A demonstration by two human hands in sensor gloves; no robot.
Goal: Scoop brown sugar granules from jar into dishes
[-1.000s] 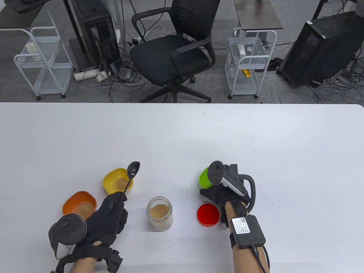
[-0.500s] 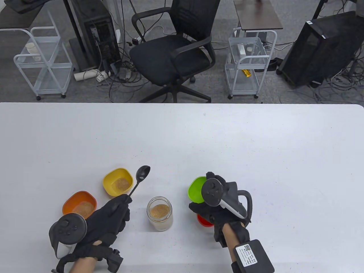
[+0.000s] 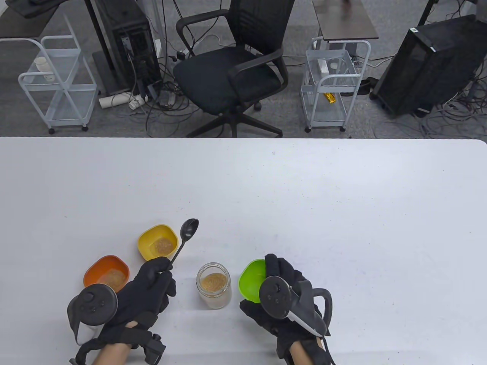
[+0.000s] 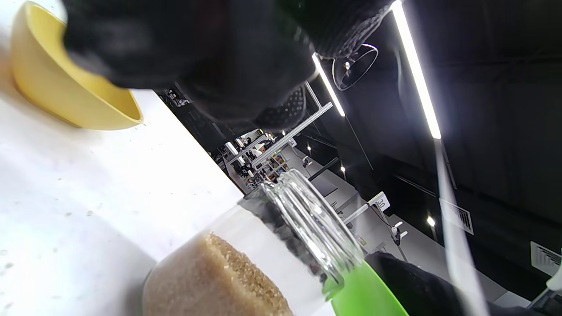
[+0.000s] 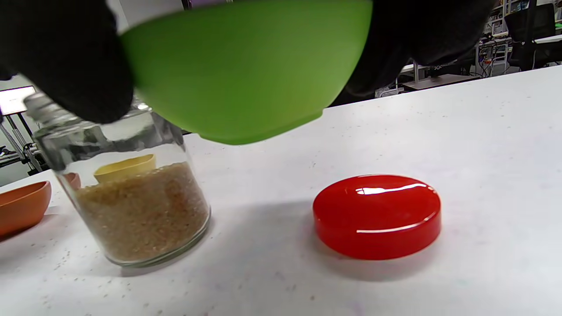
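An open glass jar point(image 3: 214, 286) point(image 5: 131, 193) point(image 4: 246, 263) of brown sugar stands near the table's front edge. My left hand point(image 3: 152, 281) grips the handle of a black spoon point(image 3: 188, 229), its empty bowl raised beside the yellow dish point(image 3: 158, 242) point(image 4: 66, 87), which holds sugar. The orange dish point(image 3: 107, 272) point(image 5: 22, 204) to the left also holds sugar. My right hand point(image 3: 276, 283) grips the empty green dish point(image 3: 252, 279) point(image 5: 246, 66) point(image 4: 364, 289), lifted off the table just right of the jar.
The jar's red lid point(image 5: 377, 215) lies on the white table point(image 3: 342, 213) under my right hand, hidden in the table view. Beyond the far edge stand an office chair point(image 3: 232, 72) and wire carts point(image 3: 331, 87).
My right hand has carried the green dish from the right, over the red lid, toward me and left to the jar's side. The spoon shifted slightly right, away from the yellow dish.
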